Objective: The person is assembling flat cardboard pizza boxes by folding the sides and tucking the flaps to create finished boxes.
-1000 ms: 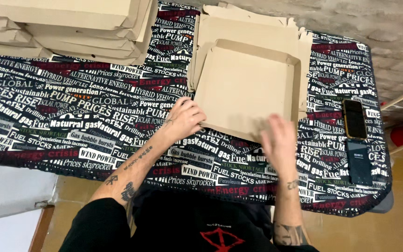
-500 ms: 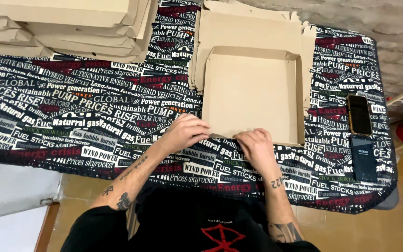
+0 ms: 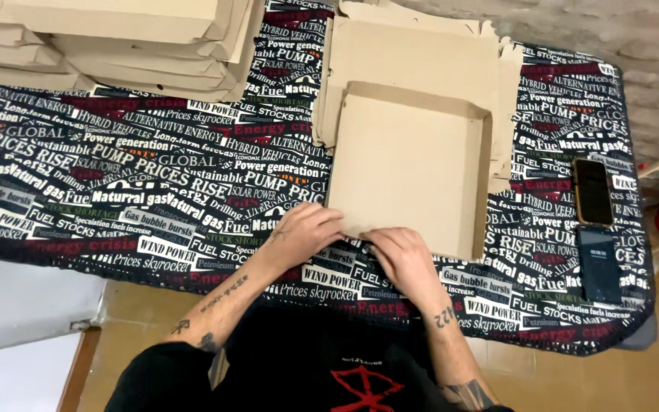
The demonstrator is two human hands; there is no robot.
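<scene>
Brown cardboard pizza box [image 3: 409,164], half-formed, lying on tabletop [image 3: 154,198] before flat blanks [image 3: 421,46]; left hand [image 3: 306,233] and right hand [image 3: 400,255] pressing down near-edge flap, fingers curled on it; front-wall folding seemingly underway; tucking likely needs firm, even pressure; two phones [image 3: 595,221] at right.

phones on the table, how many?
2. Both lie flat near the table's right edge: one phone farther from the person, the second phone just nearer, right of the cardboard box. None looks hidden.
</scene>
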